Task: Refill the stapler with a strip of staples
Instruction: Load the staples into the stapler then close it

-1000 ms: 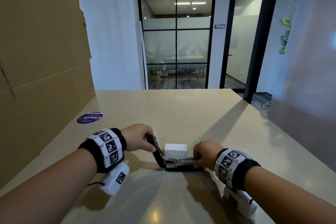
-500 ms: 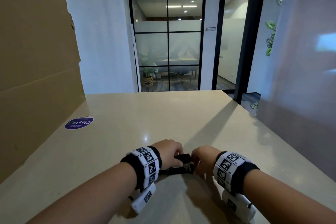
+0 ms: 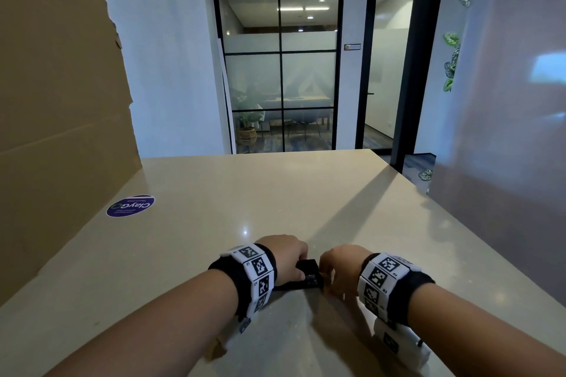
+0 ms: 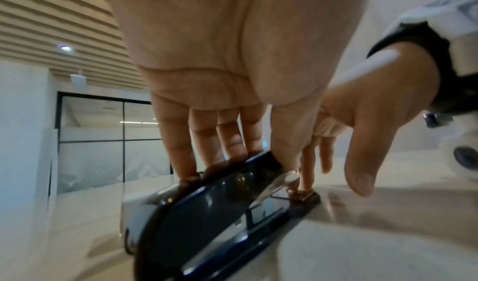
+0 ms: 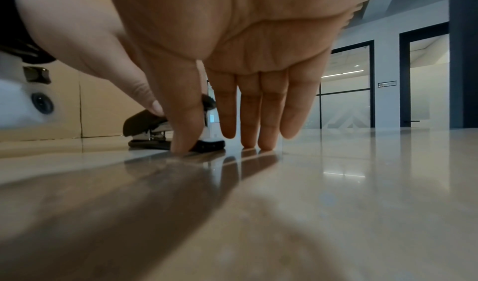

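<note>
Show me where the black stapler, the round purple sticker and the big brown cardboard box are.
black stapler point(image 3: 309, 274): head view, on its exposed black top.
round purple sticker point(image 3: 130, 206): head view, on its centre.
brown cardboard box point(image 3: 61, 86): head view, on its broad side face.

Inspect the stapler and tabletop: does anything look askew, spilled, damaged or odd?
Nothing stands out. The stapler sits flat on the table, the left hand gripping its top, the right hand resting fingertips by its base. No spill or damage shows.

purple round sticker point(image 3: 130, 206) on beige table point(image 3: 275, 193), beside tall cardboard point(image 3: 61, 101)
</note>
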Action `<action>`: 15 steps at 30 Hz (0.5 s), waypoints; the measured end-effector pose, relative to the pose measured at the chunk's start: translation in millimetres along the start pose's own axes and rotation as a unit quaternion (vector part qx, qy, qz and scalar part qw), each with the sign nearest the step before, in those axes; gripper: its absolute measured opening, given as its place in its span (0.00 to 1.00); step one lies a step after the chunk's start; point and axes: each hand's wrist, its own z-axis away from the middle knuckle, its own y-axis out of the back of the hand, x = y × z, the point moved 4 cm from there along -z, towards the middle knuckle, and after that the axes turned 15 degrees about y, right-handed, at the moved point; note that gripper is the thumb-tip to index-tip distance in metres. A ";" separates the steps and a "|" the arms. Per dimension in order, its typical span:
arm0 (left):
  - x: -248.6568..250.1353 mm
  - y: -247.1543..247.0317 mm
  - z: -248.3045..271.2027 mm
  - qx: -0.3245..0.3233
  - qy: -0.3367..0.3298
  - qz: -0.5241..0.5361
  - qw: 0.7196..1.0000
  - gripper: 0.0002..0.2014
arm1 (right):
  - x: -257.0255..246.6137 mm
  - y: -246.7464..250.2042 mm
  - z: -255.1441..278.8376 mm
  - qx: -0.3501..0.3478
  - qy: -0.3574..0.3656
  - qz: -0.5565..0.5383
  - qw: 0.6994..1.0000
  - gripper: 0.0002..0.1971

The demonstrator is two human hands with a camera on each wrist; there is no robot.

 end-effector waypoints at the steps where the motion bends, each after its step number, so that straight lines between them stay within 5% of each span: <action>1: -1.0 0.4 0.6 0.004 0.000 0.005 1.000 0.15 | 0.4 -0.1 -0.3 0.000 0.002 0.000 1.000 0.17; 8: -15.2 1.2 1.0 -0.028 -0.004 0.087 0.996 0.21 | 1.5 0.7 -1.3 0.009 0.005 -0.008 1.000 0.19; 15: -42.6 7.4 -8.9 -0.002 0.030 0.086 0.996 0.16 | 4.4 0.7 -1.7 0.023 0.003 -0.050 0.999 0.24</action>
